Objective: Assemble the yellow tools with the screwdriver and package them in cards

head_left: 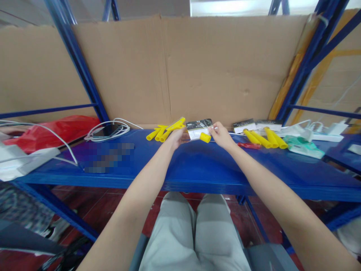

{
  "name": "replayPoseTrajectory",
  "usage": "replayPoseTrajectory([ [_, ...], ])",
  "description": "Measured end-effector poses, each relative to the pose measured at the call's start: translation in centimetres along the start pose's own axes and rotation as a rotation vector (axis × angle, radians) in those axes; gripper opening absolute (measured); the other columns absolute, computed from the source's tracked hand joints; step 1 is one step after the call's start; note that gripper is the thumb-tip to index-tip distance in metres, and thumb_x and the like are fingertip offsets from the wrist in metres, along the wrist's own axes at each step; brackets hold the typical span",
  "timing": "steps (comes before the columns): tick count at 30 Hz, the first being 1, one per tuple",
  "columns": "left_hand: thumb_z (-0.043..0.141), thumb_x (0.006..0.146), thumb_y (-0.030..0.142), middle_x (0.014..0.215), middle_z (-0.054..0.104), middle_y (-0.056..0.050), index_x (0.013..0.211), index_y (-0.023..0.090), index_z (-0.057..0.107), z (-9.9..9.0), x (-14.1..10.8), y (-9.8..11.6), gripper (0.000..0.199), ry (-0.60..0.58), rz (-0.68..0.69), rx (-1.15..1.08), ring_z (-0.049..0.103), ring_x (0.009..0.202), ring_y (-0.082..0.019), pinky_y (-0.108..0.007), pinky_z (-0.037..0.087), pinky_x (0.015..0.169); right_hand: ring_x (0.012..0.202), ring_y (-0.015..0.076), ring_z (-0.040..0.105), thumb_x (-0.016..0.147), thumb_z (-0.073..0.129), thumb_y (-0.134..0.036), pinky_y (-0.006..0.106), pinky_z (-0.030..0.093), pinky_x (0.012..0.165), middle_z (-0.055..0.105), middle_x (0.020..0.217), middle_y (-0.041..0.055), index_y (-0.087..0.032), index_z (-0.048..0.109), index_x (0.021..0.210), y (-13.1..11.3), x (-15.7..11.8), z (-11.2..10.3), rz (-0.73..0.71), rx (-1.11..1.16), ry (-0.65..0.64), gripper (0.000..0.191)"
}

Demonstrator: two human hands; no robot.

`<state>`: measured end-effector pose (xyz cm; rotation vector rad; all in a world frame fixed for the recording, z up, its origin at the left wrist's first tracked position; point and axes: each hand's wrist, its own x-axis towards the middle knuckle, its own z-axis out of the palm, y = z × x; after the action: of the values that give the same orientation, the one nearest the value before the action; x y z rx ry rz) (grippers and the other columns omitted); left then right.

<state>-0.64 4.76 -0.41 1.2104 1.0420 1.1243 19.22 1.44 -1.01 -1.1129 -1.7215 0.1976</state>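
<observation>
Above the blue shelf, a small packet with a black-and-white printed card (199,128) is between my two hands. My left hand (179,138) has its fingers closed at the packet's lower left edge. At the right edge, my right hand (221,134) pinches it between thumb and fingers. A short yellow tube-shaped piece (205,137) shows at the packet's lower right; whether it is inside or in front, I cannot tell. Several yellow tube-handled items (160,133) lie just left of my left hand, one partly hidden behind it.
To the right lie several yellow tubes (265,139) with printed cards (244,125), a red item (249,145) and a green-white packet (304,146). White cable (108,130), a red bag (62,130) and a white box (26,165) are left. Cardboard (203,67) backs the blue shelf (203,165).
</observation>
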Motion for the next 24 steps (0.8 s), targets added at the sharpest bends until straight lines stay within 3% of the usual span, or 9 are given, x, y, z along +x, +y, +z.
replayPoseTrajectory([
  [6, 0.055, 0.085, 0.035, 0.073, 0.071, -0.004, 0.081, 0.019, 0.064, -0.1, -0.4, -0.1, 0.019, -0.032, 0.011, 0.032, 0.068, 0.081, -0.019, -0.036, 0.048, 0.086, 0.052, 0.0134, 0.042, 0.085, 0.048, -0.039, 0.025, 0.027, 0.053, 0.042, 0.056, -0.0059, -0.025, 0.036, 0.076, 0.2, 0.1, -0.1, 0.012, -0.04, 0.002, 0.021],
  [11, 0.054, 0.084, 0.023, 0.077, 0.072, -0.004, 0.079, 0.02, 0.064, 0.9, -1.1, 0.2, 0.012, -0.112, -0.067, 0.013, 0.066, 0.078, -0.019, -0.036, 0.049, 0.08, 0.054, 0.0143, 0.043, 0.084, 0.047, -0.036, 0.026, 0.03, 0.055, 0.042, 0.056, -0.0055, -0.025, 0.035, 0.076, -0.4, -0.1, 0.1, -0.005, -0.047, -0.034, 0.018],
  [14, 0.057, 0.081, 0.024, 0.08, 0.073, -0.003, 0.084, 0.021, 0.066, 1.4, -1.9, 0.6, 0.009, -0.156, -0.082, 0.011, 0.066, 0.081, -0.021, -0.037, 0.05, 0.077, 0.055, 0.0153, 0.044, 0.082, 0.047, -0.034, 0.027, 0.032, 0.056, 0.042, 0.056, -0.005, -0.025, 0.035, 0.075, -0.7, -0.1, 0.2, 0.015, -0.084, -0.012, 0.017],
  [19, 0.052, 0.081, 0.026, 0.087, 0.075, -0.006, 0.089, 0.022, 0.066, 1.8, -2.8, 1.0, 0.017, -0.114, -0.065, -0.007, 0.066, 0.09, -0.025, -0.042, 0.051, 0.078, 0.059, 0.0169, 0.048, 0.082, 0.046, -0.032, 0.028, 0.034, 0.059, 0.047, 0.061, -0.0024, -0.026, 0.033, 0.076, -1.0, 0.0, 0.4, 0.084, -0.111, 0.063, 0.016],
  [24, 0.047, 0.079, 0.031, 0.095, 0.074, -0.006, 0.092, 0.023, 0.065, 1.8, -2.4, 0.6, 0.023, -0.064, -0.025, -0.013, 0.063, 0.103, -0.026, -0.045, 0.049, 0.085, 0.062, 0.0184, 0.052, 0.084, 0.044, -0.034, 0.028, 0.036, 0.06, 0.053, 0.065, 0.0004, -0.025, 0.035, 0.078, -1.1, -0.4, 0.7, 0.053, -0.104, 0.097, 0.014],
])
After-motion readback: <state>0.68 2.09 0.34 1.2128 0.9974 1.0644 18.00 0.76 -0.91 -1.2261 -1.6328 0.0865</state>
